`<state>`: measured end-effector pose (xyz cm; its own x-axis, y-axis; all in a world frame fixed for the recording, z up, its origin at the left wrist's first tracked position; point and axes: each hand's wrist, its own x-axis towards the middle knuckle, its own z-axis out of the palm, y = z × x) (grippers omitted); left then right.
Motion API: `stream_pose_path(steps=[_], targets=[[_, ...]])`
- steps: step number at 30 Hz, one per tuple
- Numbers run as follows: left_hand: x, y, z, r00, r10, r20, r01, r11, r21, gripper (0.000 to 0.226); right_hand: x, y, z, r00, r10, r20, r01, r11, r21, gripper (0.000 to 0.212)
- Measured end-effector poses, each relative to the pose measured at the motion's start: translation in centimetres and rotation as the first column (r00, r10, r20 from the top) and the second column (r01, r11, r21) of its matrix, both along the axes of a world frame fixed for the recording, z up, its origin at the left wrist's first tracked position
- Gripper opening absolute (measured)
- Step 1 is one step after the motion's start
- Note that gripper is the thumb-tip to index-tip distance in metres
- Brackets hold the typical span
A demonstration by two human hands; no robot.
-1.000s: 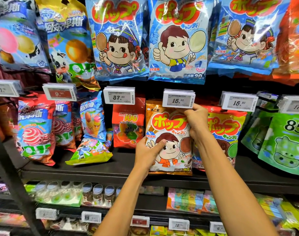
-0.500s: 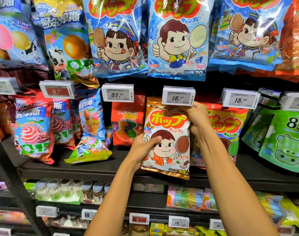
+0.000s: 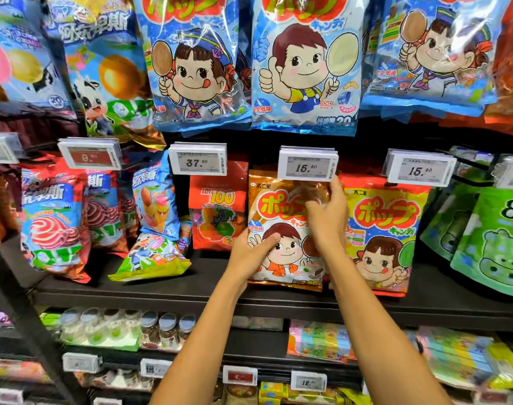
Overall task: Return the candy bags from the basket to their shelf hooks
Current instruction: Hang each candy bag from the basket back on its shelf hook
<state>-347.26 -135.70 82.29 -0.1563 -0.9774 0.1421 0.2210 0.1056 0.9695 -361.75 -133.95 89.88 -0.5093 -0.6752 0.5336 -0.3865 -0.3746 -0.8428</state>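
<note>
both hands reach up on bare forearms that pass in front of a lower shelf level holding small lidded jars. the left hand grips the lower left side of an orange candy bag, thumb laid across the front beside the printed cartoon child, the other fingers hidden behind the bag. the right hand holds the bag's upper right part with its fingers curled onto the shiny front, and one fingertip is raised to the lower edge of a white price tag reading 15.80. the orange candy bag hangs upright in the middle row, directly under that tag, its bottom edge just above the black shelf; the tag covers its top, so whether it sits on a hook cannot be told. just beside it to the right hangs a yellow and red bag with the same lettering and a similar cartoon child, partly behind the right hand. just to the left hangs a red gummy bag marked 100, under a tag reading 37.20. farther right are green bags with a bear-like face. in the row above, large blue bags show cartoon children holding round lollipops.
</note>
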Motion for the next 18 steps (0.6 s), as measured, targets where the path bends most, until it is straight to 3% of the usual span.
stream_pose_path(steps=[4, 8, 13, 18], targets=[[-0.5, -0.8, -1.2, 1.0, 0.006, 0.008, -0.006, 1.0, -0.017, 0.036, 1.1, 2.0, -6.0, 0.971, -0.081, -0.225, 0.083, 0.997, -0.002, 0.063], [-1.5, -1.9, -1.6, 0.999, 0.004, 0.033, -0.004, 1.0, -0.02, 0.029, 0.6, 2.1, -8.8, 0.945, -0.095, -0.314, 0.104, 0.994, 0.011, 0.069], [-2.5, -3.5, -1.2, 0.994, 0.054, 0.094, -0.055, 0.998, 0.002, 0.031, -0.4, -0.4, -7.8, 0.953, -0.02, -0.301, 0.052, 0.994, 0.098, 0.076], [-2.8, -3.1, -1.8, 0.995, 0.068, 0.067, -0.077, 0.986, 0.148, 0.025, 0.0, -0.6, -7.6, 0.952, -0.034, -0.304, 0.077, 0.989, 0.128, 0.08]])
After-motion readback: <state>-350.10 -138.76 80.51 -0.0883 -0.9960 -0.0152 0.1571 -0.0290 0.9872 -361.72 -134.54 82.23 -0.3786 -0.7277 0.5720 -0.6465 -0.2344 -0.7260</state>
